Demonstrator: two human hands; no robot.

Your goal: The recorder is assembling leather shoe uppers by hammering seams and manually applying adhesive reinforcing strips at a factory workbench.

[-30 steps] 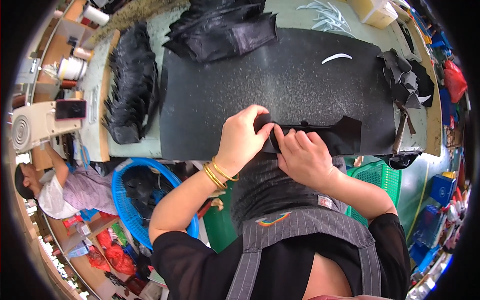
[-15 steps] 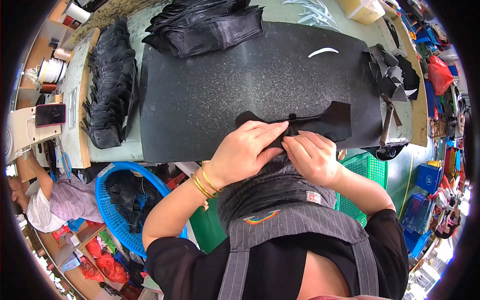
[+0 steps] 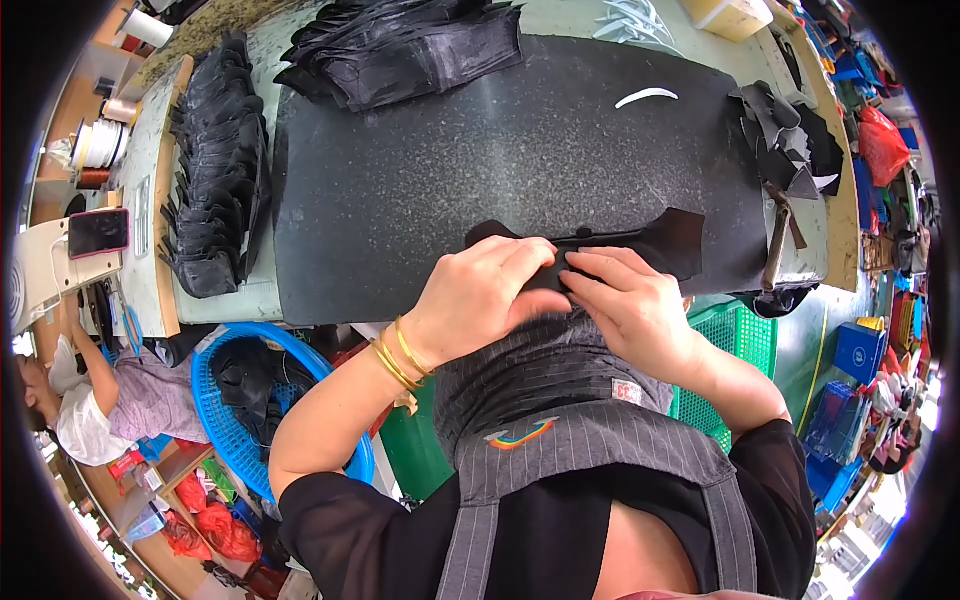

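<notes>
A black cut piece of leather-like material (image 3: pixel 672 243) lies at the near edge of a dark work mat (image 3: pixel 420 190). A small black tab stands up from its far edge, between my hands. My left hand (image 3: pixel 485 295) rests at the piece's left part, its thumb spread away from the fingers and slightly blurred. Across the middle of the piece, my right hand (image 3: pixel 632 308) lies with its fingers stretched out and pressing down. The right thumb is hidden, and the hands cover much of the near edge.
Stacked black pieces (image 3: pixel 420 60) lie at the back, with another row (image 3: pixel 215 190) at left. A white curved strip (image 3: pixel 647 97), black scraps (image 3: pixel 775 130) and a hammer-like tool (image 3: pixel 775 240) sit at right. Below are a blue basket (image 3: pixel 205 400) and green crate (image 3: pixel 735 330). Another person (image 3: pixel 130 400) is at left.
Both hands were pinching the piece close together. Now the left thumb has swung away from its fingers, and the right fingers have straightened over the piece. The piece has barely moved.
</notes>
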